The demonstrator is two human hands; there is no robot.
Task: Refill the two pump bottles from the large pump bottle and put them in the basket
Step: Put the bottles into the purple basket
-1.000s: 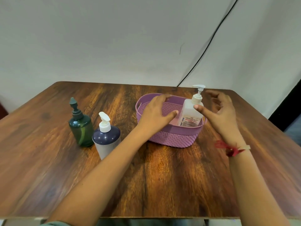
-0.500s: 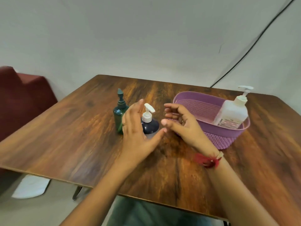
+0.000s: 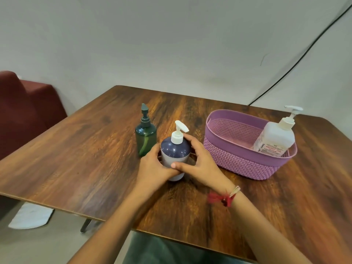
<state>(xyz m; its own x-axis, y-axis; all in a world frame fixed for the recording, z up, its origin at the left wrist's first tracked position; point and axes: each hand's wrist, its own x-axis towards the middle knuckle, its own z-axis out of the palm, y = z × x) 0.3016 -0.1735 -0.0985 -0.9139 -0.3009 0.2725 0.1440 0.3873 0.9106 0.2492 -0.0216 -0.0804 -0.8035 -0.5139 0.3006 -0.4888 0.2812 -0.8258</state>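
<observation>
On the table [image 3: 76, 159], the upright navy bottle [image 3: 175, 150] is gripped by left hand [image 3: 152, 168] and right hand [image 3: 198, 164], the basket [image 3: 238, 164] lying nearer the right.

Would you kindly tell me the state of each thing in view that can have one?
Navy pump bottle: upright on the table, pump on, gripped from both sides.
Green pump bottle: upright on the table, pump on, untouched.
Large pump bottle: in the basket, right end, pump on.
Basket: on the table, holding only the large pump bottle.
Left hand: grips the navy pump bottle.
Right hand: grips the navy pump bottle.
</observation>
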